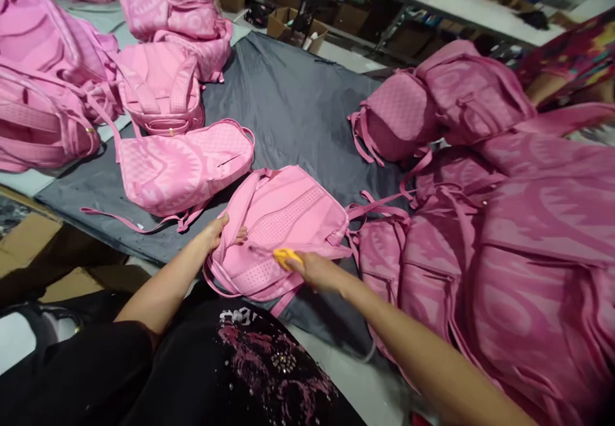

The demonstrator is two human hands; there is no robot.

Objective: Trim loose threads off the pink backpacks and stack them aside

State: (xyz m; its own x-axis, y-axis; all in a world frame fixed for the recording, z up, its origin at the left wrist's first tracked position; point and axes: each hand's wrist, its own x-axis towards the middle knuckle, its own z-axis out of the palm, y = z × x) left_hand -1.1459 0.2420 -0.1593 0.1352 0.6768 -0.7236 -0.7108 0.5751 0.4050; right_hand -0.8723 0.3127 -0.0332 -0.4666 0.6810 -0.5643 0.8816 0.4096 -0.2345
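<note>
A pink backpack [307, 205] lies in front of me on the dark cloth, with its padded back panel and straps facing up. My left hand [223, 232] grips its left edge near the strap, thumb outside and fingertips showing on the panel. Over the lower part of the backpack, my right hand [307, 269] is closed around yellow-handled scissors [287, 258]. Their blades point left and are smeared by motion, so I cannot tell whether they touch the fabric.
Another pink backpack [185, 166] lies just beyond on the left, with more piled behind it. Stacked pink backpacks [542, 240] crowd the right side. Dark cloth [293, 99] covers the table. At upper right is another person's arm [548, 86]. Cardboard boxes [283, 25] stand under the far bench.
</note>
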